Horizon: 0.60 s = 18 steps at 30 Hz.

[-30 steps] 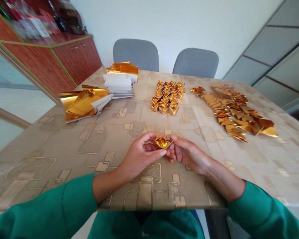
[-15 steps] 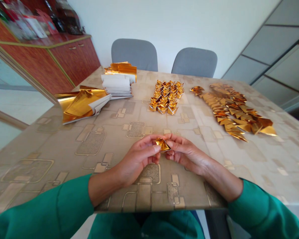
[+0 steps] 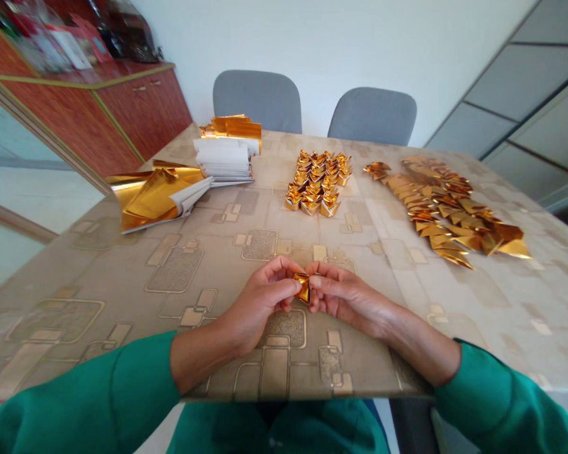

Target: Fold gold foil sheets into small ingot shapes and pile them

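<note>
A small folded gold paper piece (image 3: 303,287) is pinched between both hands just above the table (image 3: 123,277), near its front edge. My left hand (image 3: 260,301) grips its left side with thumb and fingertips, fingers curled. My right hand (image 3: 343,295) holds the right side the same way. Both forearms in green sleeves rest over the table's front edge. A cluster of several finished gold paper ingots (image 3: 318,183) stands in rows at the centre back. To the right lies a long spread of flat folded gold triangles (image 3: 444,211).
At the back left lie loose gold foil sheets (image 3: 156,194) and a stack of white-backed sheets (image 3: 224,157) topped with gold ones. Two grey chairs (image 3: 258,101) stand behind the table. A red-brown cabinet (image 3: 123,113) lines the left wall.
The gold piece was held flat and wide between the hands; now the hands have pressed closer together and the piece looks narrower and turned on edge. The hands moved slightly nearer to me.
</note>
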Tool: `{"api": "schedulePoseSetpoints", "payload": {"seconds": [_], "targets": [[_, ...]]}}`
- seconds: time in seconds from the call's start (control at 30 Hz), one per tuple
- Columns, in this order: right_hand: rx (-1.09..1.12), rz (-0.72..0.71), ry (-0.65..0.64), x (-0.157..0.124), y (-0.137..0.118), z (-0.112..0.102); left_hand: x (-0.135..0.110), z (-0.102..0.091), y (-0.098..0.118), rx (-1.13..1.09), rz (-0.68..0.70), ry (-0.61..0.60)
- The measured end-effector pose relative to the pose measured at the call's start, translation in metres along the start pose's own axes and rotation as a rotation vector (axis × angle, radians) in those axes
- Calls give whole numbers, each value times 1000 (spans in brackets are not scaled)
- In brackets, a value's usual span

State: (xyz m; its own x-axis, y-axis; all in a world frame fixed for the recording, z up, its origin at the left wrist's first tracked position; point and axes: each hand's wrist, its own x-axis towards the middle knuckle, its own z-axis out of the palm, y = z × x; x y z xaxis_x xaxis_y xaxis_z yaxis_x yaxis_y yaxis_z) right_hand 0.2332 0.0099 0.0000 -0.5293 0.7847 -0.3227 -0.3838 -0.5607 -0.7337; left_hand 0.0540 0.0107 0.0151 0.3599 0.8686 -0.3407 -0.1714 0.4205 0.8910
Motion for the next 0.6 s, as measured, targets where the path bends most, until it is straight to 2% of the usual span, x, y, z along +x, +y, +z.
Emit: {"api": "schedulePoseSetpoints", "payload": {"seconds": [0.23, 0.43, 0.6], "targets": [[-13, 6, 5, 1, -2, 2, 0, -1, 0, 8, -6, -2], [-59, -15, 15, 0, -2, 3, 1, -2, -3, -17, 43, 37], [-279, -220, 57, -3, -7, 6, 3, -1, -2, -209, 77, 75]]}}
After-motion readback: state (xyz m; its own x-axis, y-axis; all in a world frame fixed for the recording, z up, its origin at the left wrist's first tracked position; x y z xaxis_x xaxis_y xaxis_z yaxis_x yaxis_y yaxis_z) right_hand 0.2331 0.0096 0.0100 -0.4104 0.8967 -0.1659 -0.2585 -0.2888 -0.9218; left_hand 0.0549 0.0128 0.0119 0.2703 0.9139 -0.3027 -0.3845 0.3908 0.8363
